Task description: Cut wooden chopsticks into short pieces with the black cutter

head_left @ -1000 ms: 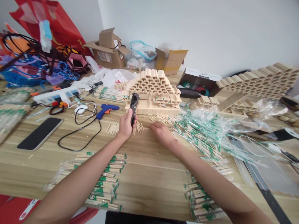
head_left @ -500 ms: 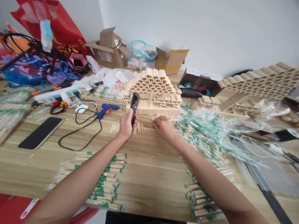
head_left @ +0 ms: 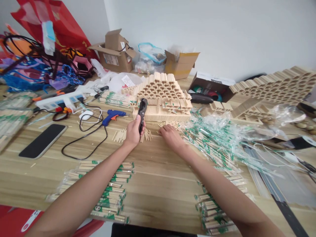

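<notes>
My left hand is shut around the grip of a black handheld tool, which stands upright just in front of a model built from wooden chopstick pieces. Below the tool lies a small pile of cut sticks, and another pile sits left of my wrist. My right hand lies low on the wooden table, its fingertips among scattered short sticks near the model's base. It holds nothing that I can see.
A blue glue gun with a black cord lies left of my hands, near a phone and a power strip. Chopstick packets in plastic lie under my arms and to the right. Cardboard boxes stand against the wall.
My right hand has shifted slightly left and lowered flatter onto the table. My left hand and the black tool have barely moved.
</notes>
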Motion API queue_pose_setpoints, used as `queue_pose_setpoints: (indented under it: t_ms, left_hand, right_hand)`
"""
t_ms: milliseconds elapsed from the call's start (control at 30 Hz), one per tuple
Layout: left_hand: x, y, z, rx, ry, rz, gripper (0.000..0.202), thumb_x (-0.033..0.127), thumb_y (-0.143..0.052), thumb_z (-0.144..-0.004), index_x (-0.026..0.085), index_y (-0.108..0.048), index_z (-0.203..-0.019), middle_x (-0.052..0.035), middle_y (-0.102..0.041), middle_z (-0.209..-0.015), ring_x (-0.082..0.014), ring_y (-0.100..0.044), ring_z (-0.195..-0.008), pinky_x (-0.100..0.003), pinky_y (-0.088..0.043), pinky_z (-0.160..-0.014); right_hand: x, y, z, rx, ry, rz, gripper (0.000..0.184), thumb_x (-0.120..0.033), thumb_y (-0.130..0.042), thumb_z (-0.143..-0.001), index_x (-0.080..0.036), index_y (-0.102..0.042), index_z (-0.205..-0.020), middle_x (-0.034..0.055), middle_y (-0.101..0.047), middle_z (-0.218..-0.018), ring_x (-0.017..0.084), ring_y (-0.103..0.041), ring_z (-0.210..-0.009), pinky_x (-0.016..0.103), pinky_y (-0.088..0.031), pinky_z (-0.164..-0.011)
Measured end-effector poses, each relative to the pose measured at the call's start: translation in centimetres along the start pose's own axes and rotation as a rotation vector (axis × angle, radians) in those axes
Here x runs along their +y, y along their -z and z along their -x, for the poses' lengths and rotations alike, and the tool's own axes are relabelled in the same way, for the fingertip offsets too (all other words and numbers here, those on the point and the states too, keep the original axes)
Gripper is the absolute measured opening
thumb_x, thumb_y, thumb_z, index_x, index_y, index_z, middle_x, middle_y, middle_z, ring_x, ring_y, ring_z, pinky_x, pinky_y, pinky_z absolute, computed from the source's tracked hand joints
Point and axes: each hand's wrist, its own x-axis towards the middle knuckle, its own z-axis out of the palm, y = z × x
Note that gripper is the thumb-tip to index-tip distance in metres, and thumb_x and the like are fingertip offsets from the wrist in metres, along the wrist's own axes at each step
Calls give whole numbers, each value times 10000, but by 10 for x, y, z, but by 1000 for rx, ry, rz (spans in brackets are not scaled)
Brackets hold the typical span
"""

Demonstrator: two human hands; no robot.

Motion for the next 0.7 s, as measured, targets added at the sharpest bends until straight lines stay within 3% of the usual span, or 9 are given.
queue_pose_setpoints:
  t_ms: [100,267,433,533,600,700]
  left_hand:
    - [0,0,0,-5,3,9,695,846,-519,-816,172,-613,-676,5,-513,-530,-82,-427,-395,-235,-294,-368]
    - [-1,0,0,-14,10,3,677,822,-511,-843,173,-617,-683,2,-517,-543,-85,-429,-409,-236,-297,-380]
    - [-2,2,-1,-8,19,15,678,829,-505,-840,178,-619,-691,7,-509,-541,-89,-426,-410,-238,-298,-381]
    - [-3,2,-1,-8,17,10,685,838,-510,-830,176,-620,-689,7,-512,-538,-88,-429,-408,-236,-291,-381]
    - [-3,1,-1,-8,8,1,689,839,-511,-830,174,-620,-685,5,-516,-539,-86,-434,-411,-236,-297,-387]
    - [-2,1,0,-14,-1,-8,694,838,-508,-834,170,-622,-686,4,-518,-543,-85,-438,-418,-234,-302,-394]
  right_hand:
    - [-7,7,-1,-58,96,93,230,-52,-473,-1006,-106,-676,-1100,165,-685,-1081,299,-614,-1027,380,-474,-895]
    - [-10,11,-5,-109,122,146,269,-10,-426,-981,-86,-656,-1099,193,-681,-1079,318,-616,-1032,395,-470,-903]
    - [14,24,-6,-85,-59,119,268,19,-449,-943,-76,-639,-1105,192,-685,-1025,308,-641,-971,366,-474,-837]
    - [28,31,-3,-13,-207,92,344,55,-499,-895,-62,-620,-1194,224,-660,-1154,321,-649,-1040,351,-480,-801]
    - [30,30,-2,19,-222,-4,340,22,-544,-912,-101,-644,-1212,198,-657,-1211,296,-657,-1063,327,-487,-810]
    - [24,20,-3,21,-82,-205,224,-142,-586,-1000,-144,-699,-1194,142,-693,-1153,246,-674,-1044,303,-495,-867]
